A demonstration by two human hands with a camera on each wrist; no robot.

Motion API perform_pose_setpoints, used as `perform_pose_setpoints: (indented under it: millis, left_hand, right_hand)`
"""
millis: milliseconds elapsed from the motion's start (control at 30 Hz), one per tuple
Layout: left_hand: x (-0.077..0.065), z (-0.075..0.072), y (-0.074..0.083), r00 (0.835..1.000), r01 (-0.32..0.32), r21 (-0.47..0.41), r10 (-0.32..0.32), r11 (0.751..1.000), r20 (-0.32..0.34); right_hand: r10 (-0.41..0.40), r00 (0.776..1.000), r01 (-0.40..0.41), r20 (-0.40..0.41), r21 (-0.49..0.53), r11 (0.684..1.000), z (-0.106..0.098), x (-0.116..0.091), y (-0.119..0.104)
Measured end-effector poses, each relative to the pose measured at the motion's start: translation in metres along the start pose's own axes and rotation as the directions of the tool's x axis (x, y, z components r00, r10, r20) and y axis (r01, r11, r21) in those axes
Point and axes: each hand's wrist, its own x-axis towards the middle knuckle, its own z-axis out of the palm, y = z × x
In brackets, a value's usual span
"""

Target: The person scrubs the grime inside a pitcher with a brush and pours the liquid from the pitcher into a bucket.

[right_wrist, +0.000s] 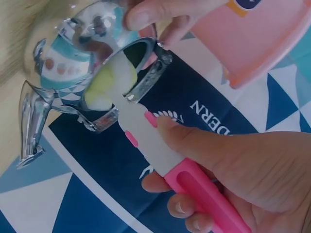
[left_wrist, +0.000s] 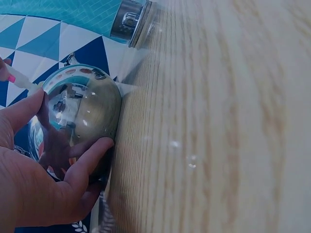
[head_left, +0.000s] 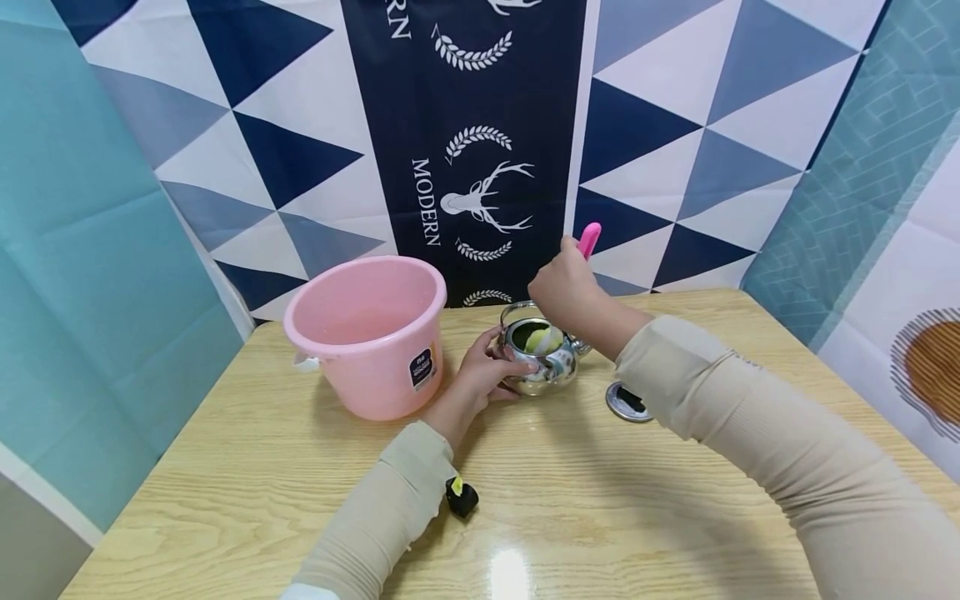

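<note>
A shiny metal teapot [head_left: 557, 368] stands on the wooden table with its lid off and its spout to the right. My left hand [head_left: 482, 367] holds the pot's round belly from the left; in the left wrist view its thumb [left_wrist: 30, 109] lies near the mouth and the other fingers curve along the lower side. Above the pot, my right hand [head_left: 568, 285] grips the pink and white handle of a sponge brush [right_wrist: 148, 131]. The yellow-green sponge head [right_wrist: 103, 87] sits inside the pot's mouth, its lower end hidden within.
Left of the pot stands a pink bucket [head_left: 367, 367]. A round metal lid [head_left: 619, 408] lies to the right, partly behind the right sleeve. Beside the left sleeve is a small black object [head_left: 462, 498] with a yellow bit. A patterned cloth [head_left: 480, 108] hangs behind the table.
</note>
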Motion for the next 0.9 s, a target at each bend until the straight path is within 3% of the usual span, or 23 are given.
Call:
perform_pose_setpoints:
  millis: [167, 433, 667, 900]
  left_hand:
    - [0.000, 0.000, 0.000, 1.000, 0.010, 0.001, -0.010, 1.000, -0.016]
    - [-0.001, -0.001, 0.000, 1.000, 0.018, -0.005, -0.018, 1.000, -0.009]
    - [-0.001, 0.000, 0.000, 1.000, 0.009, -0.004, -0.009, 1.000, 0.000]
    - [0.000, 0.002, 0.000, 1.000, 0.006, -0.005, -0.006, 1.000, -0.004]
  right_hand:
    - [-0.024, 0.999, 0.021, 0.034, 0.065, 0.998, -0.002, 0.000, 0.003]
    - [-0.048, 0.998, 0.051, -0.035, 0.088, 0.995, 0.000, 0.002, -0.001]
    - [-0.010, 0.996, 0.020, -0.088, 0.113, 0.993, 0.005, 0.006, -0.005]
    - [0.033, 0.999, -0.027, -0.038, 0.148, 0.989, 0.013, 0.014, -0.005]
